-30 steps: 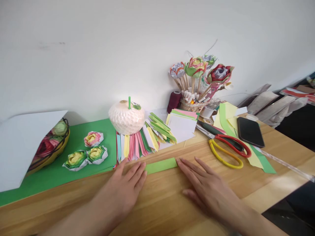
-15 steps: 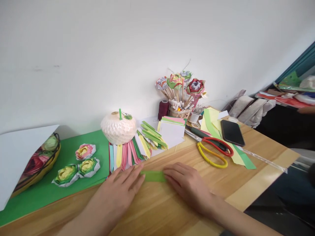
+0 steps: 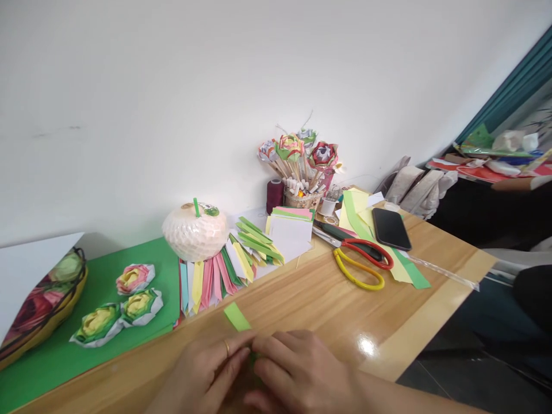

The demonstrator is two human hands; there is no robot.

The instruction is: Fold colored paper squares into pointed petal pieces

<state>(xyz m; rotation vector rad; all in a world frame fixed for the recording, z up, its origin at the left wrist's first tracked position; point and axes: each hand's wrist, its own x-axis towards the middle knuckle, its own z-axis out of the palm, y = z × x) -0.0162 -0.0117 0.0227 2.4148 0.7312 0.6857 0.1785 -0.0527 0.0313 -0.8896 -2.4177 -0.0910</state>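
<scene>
A narrow light-green paper strip (image 3: 237, 317) is pinched between my two hands above the front part of the wooden table, its free end pointing up and away to the left. My left hand (image 3: 207, 368) is closed on it with thumb and forefinger, a ring showing on one finger. Right beside it, fingertips almost touching, my right hand (image 3: 297, 368) is closed on the strip's nearer part, which the fingers mostly hide. Behind them lies a fan of folded paper strips (image 3: 219, 273) in pink, yellow, green and white.
Scissors (image 3: 362, 256) with red and yellow handles lie right of a paper stack (image 3: 291, 227). A black phone (image 3: 391, 229) rests on paper sheets. Paper flowers (image 3: 140, 305) sit on green card at left, near a white textured ornament (image 3: 196, 233). Another person's arm (image 3: 513, 184) shows at far right.
My hands have come together and moved nearer to me. The strip, held flat on the table between them before, is now lifted and turned, pinched in the fingers. The view has shifted slightly.
</scene>
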